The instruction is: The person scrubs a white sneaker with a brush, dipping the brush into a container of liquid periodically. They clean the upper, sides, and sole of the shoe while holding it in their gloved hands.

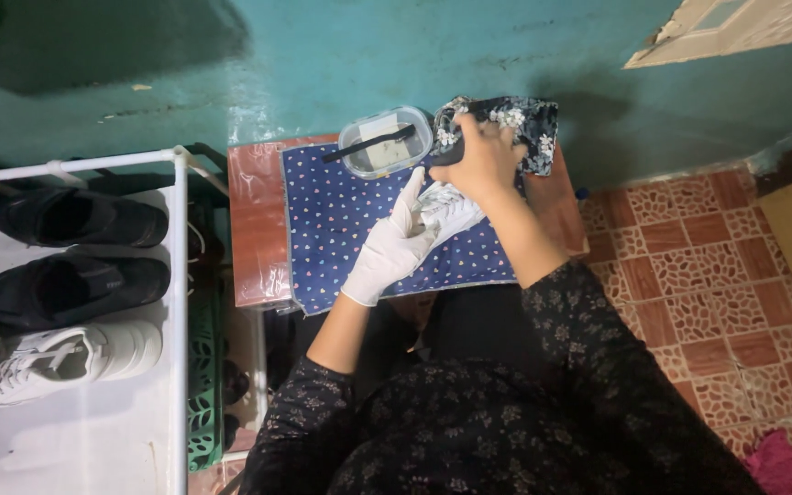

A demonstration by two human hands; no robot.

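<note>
Left hand point(394, 246): in a white glove, fingers stretched fairly flat and pointing up, laid against the side of a white sneaker point(448, 210); open palm steadies it, no closed grasp visible.
Right hand point(481, 158): bare, pressed down over the top of the sneaker, fingers curled. It seems to grip a dark object at its left edge, possibly a brush, but the view is too poor to name it.
White sneaker: on the blue dotted cloth point(341, 225), near its upper right corner, wedged between the two hands; laces and toe partly showing.
Blue dotted cloth: spread over a small reddish-brown table point(254, 229) set against the teal wall point(341, 55).
Clear container point(385, 141): plastic, rectangular, at the cloth's top edge, just left of the right hand; a dark stick-like tool point(368, 145) lies across it.
Floral cloth point(524, 124): dark with white flowers, bunched at the table's back right corner, behind the right hand.
White rack point(176, 302): left of the table; holds two black shoes point(75, 252) and a second white sneaker point(66, 357) below them.
Floor point(717, 266): red patterned tiles to the right.
Clothing: person's sleeves point(588, 339) dark with small flowers.
</note>
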